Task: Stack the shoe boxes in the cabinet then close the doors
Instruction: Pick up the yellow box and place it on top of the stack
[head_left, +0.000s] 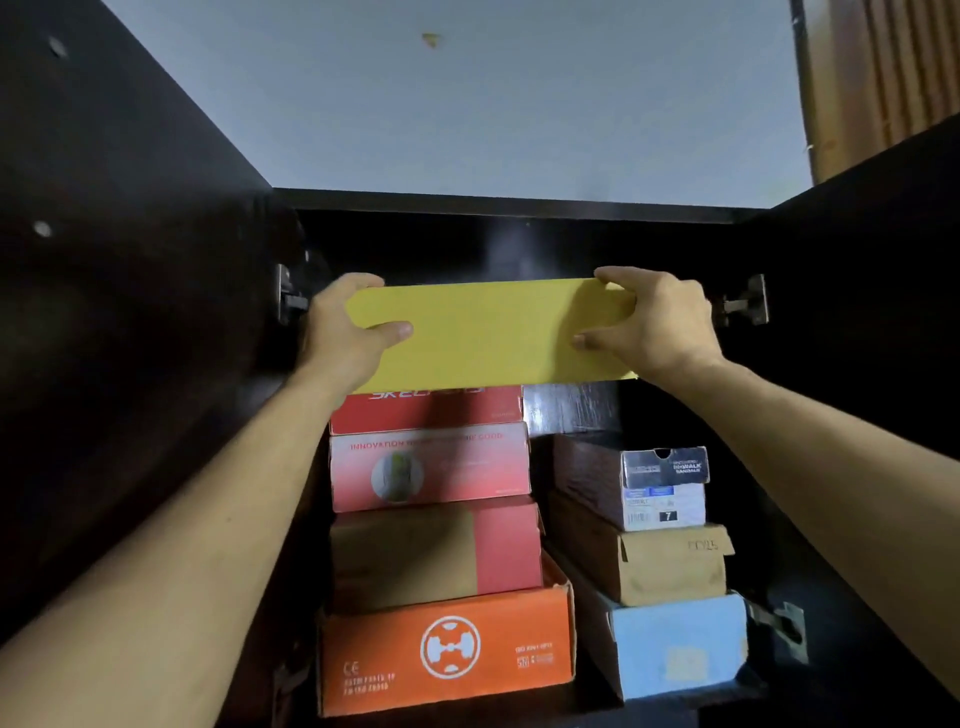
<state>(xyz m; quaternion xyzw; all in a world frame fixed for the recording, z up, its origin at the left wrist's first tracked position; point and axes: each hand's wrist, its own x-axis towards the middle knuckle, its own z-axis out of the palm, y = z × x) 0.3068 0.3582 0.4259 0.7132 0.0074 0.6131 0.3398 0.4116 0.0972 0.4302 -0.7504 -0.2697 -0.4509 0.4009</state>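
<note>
Both bare forearms reach up and forward, converging toward 12 o'clock. The left hand (345, 325) sets its grip at 9 o'clock, thumb pointing to 3; the right hand (657, 325) mirrors it at 3 o'clock, fingers curled over, thumb pointing to 9.

Printed words on the stacked shoe boxes

The pink box (430, 467) reads "INNOVATION" with the rest blurred; the red box (426, 410) above shows half-hidden white letters, seemingly "SKE"; the orange box (447, 649) bears "CE" and a round white emblem; the dark box (662, 486) reads "WALK SANDALS" and "7"; the brown box (675, 566) carries faint handwriting, unreadable.
</note>
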